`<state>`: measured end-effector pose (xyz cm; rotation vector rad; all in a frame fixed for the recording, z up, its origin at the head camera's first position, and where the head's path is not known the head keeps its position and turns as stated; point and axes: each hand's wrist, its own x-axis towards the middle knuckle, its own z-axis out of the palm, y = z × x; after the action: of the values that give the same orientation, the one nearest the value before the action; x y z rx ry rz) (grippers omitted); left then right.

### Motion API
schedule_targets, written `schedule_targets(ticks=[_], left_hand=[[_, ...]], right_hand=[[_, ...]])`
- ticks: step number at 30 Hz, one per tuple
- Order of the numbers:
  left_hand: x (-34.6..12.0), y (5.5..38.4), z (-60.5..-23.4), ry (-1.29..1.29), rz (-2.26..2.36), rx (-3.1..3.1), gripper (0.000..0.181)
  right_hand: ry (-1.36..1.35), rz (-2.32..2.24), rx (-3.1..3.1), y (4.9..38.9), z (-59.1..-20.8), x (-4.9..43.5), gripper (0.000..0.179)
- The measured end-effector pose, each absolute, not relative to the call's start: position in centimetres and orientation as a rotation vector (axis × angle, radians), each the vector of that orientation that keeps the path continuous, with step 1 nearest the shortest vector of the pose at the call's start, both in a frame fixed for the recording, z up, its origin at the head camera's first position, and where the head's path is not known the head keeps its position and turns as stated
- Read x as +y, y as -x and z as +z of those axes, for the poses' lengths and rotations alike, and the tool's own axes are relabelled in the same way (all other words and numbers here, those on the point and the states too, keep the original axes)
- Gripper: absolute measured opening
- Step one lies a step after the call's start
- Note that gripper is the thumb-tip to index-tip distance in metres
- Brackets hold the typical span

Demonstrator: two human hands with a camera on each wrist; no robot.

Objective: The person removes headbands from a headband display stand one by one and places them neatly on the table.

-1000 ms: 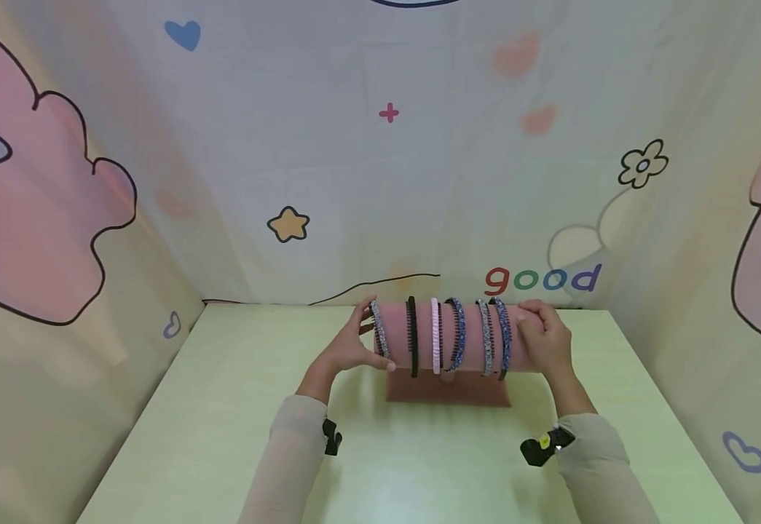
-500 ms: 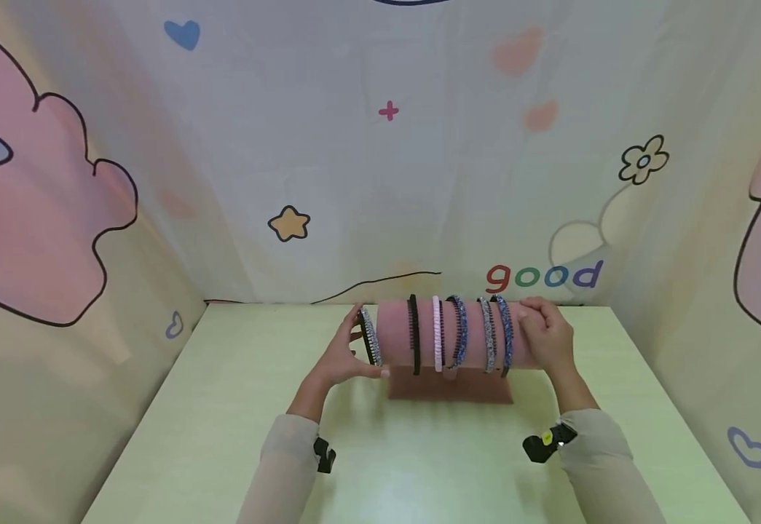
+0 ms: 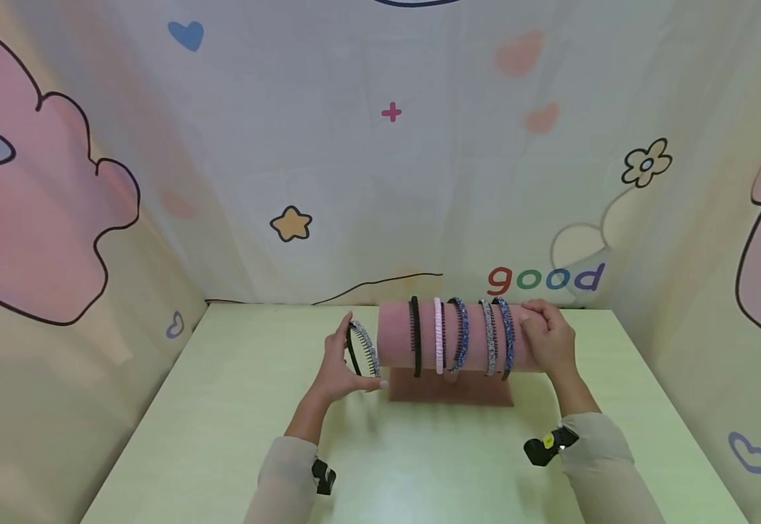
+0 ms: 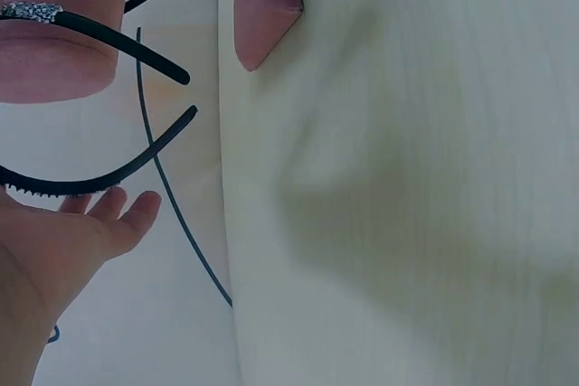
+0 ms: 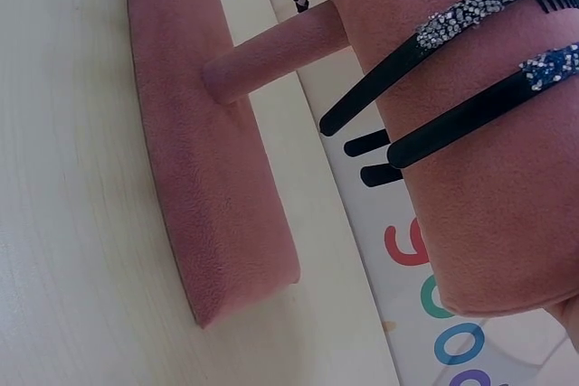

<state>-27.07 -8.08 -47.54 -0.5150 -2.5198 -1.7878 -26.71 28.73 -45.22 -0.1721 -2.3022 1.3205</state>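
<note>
My left hand [image 3: 334, 375] holds a silver glitter headband [image 3: 368, 348] with black toothed inner side, thumb at one end and fingers at the other. The headband is just off the left end of a pink plush headband stand [image 3: 395, 331]. In the left wrist view, its black arms [image 4: 118, 38] point open-ended toward the table. My right hand [image 3: 553, 342] grips the stand's right end, thumb in front. Still around the roll are a black headband [image 3: 415, 338], a pale pink headband [image 3: 438, 338], a silver headband [image 5: 475, 6] and two blue glitter headbands [image 3: 462, 338].
The stand's pink base [image 3: 452, 391] rests on a pale wooden table [image 3: 223, 437], joined to the roll by a short post [image 5: 276, 53]. A printed cloth backdrop [image 3: 341, 145] rises behind the table and on both sides.
My left hand has drawn the silver headband leftward off the roll's end and slightly down, tilting it. My right hand has kept its grip on the stand, which stays in place.
</note>
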Motion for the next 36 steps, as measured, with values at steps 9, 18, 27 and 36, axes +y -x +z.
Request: schedule_targets(ticks=[9, 18, 27, 36], left_hand=[[-8.3, 28.1, -50.4, 0.412, -1.82, -2.459, 0.129], [-8.2, 27.1, -51.1, 0.311, -1.791, -2.372, 0.13], [-7.5, 25.9, -52.1, 0.205, -1.792, -2.262, 0.12], [-6.7, 24.4, -52.8, 0.043, -1.693, -2.28, 0.118]], right_hand=[[0.179, 1.307, -2.286, 26.9, -45.1, 28.9, 0.028], [0.173, 1.319, -2.27, 26.9, -44.9, 28.9, 0.028], [0.203, 1.338, -2.265, 26.8, -45.1, 28.9, 0.028], [0.189, 1.314, -2.228, 26.8, -45.6, 28.5, 0.025]])
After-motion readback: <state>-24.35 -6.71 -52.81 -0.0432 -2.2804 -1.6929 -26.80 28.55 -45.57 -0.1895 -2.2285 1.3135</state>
